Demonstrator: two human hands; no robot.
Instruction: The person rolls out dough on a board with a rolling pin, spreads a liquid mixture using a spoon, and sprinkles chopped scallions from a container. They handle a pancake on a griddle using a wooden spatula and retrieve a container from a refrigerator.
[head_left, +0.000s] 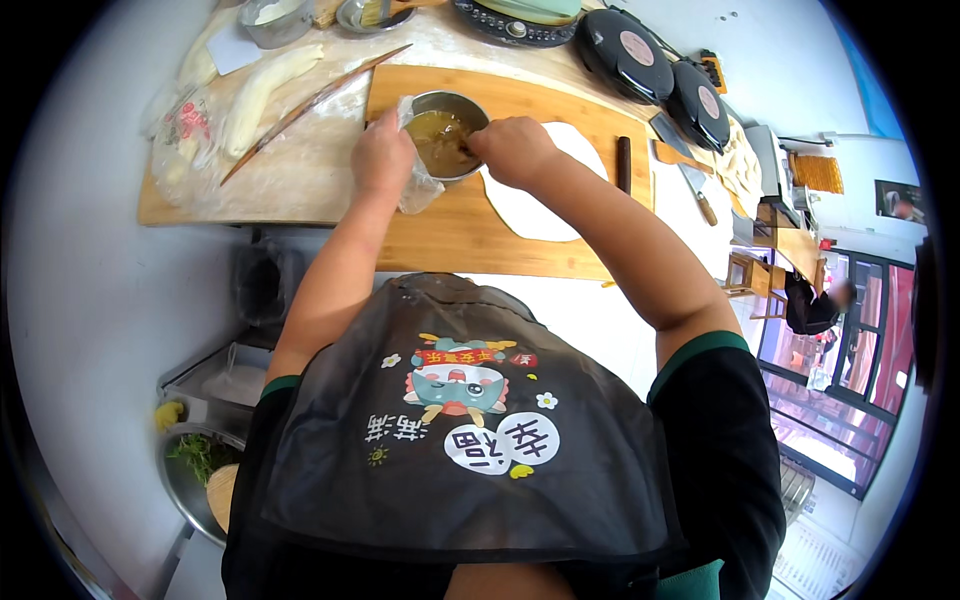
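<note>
A round metal bowl (450, 100) of yellowish-brown liquid with darker bits sits over the wooden board, tilted slightly towards me. My left hand (382, 157) grips its left rim, with a clear plastic bag (421, 191) bunched between the palm and the bowl. At the right rim, my right hand (517, 150) is closed, its fingertips at the liquid's edge. Whether it holds a utensil is hidden by the fingers. Under my right forearm lies a flat sheet of rolled white dough (536, 214), partly covered by that arm, on the wooden board (420, 244).
A long tapered rolling pin (315, 112) lies left of the board, by a dough roll (262, 94) and a plastic-wrapped bundle (184, 142). A short dark rod (624, 165), wooden spatula (679, 155) and scraper (697, 184) lie right. Black electric griddles (626, 56) stand behind. A person (814, 304) sits far right.
</note>
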